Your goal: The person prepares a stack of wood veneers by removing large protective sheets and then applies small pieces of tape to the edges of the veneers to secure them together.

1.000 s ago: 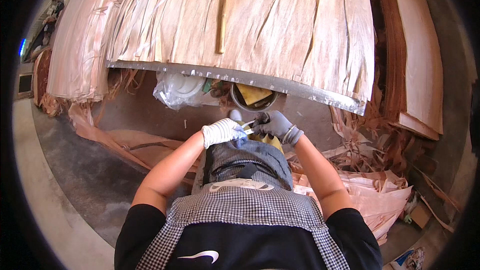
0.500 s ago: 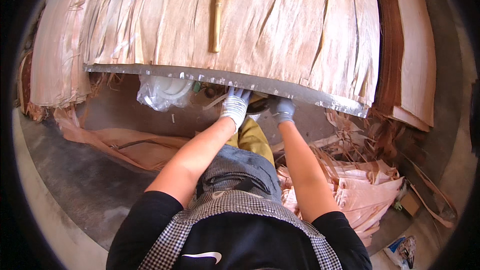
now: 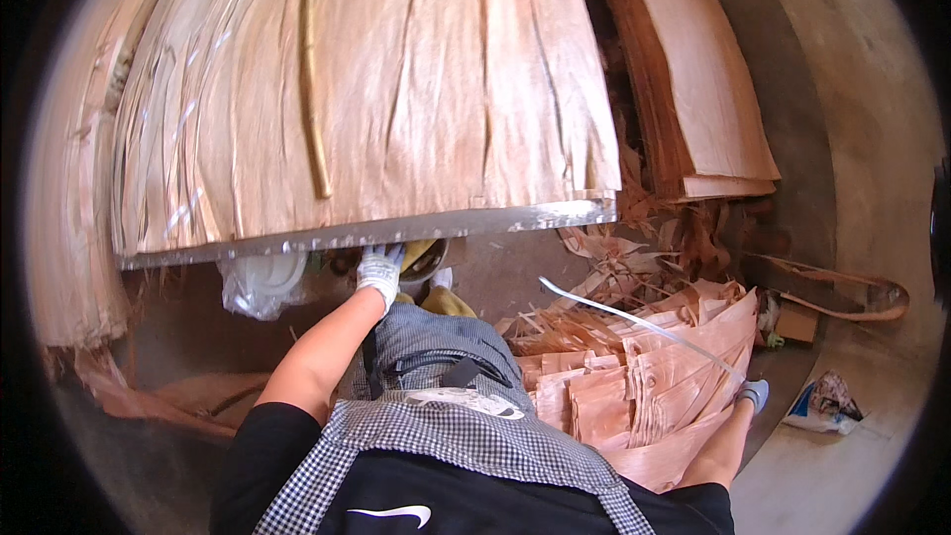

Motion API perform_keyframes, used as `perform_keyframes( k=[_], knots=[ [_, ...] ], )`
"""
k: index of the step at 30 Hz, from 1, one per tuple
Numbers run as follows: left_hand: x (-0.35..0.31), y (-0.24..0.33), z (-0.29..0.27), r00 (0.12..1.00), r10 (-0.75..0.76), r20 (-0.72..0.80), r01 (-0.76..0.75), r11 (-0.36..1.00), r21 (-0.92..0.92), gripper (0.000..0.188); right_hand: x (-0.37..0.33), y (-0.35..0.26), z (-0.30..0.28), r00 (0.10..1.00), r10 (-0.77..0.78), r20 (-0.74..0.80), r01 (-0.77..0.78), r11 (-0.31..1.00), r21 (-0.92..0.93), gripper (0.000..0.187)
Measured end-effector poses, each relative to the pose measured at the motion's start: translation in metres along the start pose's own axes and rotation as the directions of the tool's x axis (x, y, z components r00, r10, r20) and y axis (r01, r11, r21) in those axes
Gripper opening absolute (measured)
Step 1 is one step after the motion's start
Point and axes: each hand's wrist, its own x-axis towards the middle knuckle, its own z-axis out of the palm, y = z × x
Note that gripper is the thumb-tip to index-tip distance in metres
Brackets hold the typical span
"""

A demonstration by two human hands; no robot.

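My left hand (image 3: 379, 272), in a pale glove, reaches to the metal-edged front (image 3: 396, 230) of the table. Its fingers stretch forward, with the tips partly hidden beneath the edge. Far out to the right, my gloved right hand (image 3: 754, 393) is closed on one end of a long, thin white strip (image 3: 642, 320). The strip bows leftward over a heap of folded veneer sheets (image 3: 634, 391), its other end free in the air. Thin wood veneer sheets (image 3: 446, 99) cover the table top, and a slim bamboo-like stick (image 3: 310, 89) lies along them.
Below the table edge, a clear plastic bag (image 3: 253, 287) sits beside white round items. Another veneer stack (image 3: 684, 50) stands at the far right, with torn scraps (image 3: 619, 263) near it. A small blue-and-white packet (image 3: 825, 404) lies on the floor at right.
My right hand has left the table's underside and swung far right and nearer me, now with the white strip. My left hand stays by the edge. The whole view has shifted and turned.
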Motion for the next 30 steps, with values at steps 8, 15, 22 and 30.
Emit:
perform_keyframes(
  k=[8, 15, 22, 30],
  knots=[
    [-0.013, 0.087, -0.171, 0.797, 0.522, 0.305, -0.295, 0.777, -0.557, 0.072, -0.156, -0.206, 0.057, 0.505, -0.798, 0.330, 0.450, 0.569, 0.689, 0.024],
    [0.060, 0.267, -0.298, 0.650, 0.531, -0.544, -0.760, 0.476, -0.443, 0.059, -0.169, -0.310, -0.053, 0.048, -0.985, -0.167, 0.535, -0.115, 0.837, 0.025],
    [0.102, 0.327, -0.370, 0.885, 0.328, -0.331, -0.436, 0.330, -0.838, 0.031, -0.070, -0.345, -0.033, 0.163, -0.945, 0.283, -0.675, 0.103, 0.731, 0.016],
    [0.136, 0.341, -0.397, 0.809, 0.387, -0.443, -0.566, 0.714, -0.412, 0.028, -0.047, -0.378, -0.008, 0.158, -0.940, 0.301, -0.807, 0.053, 0.588, 0.019]
  ],
)
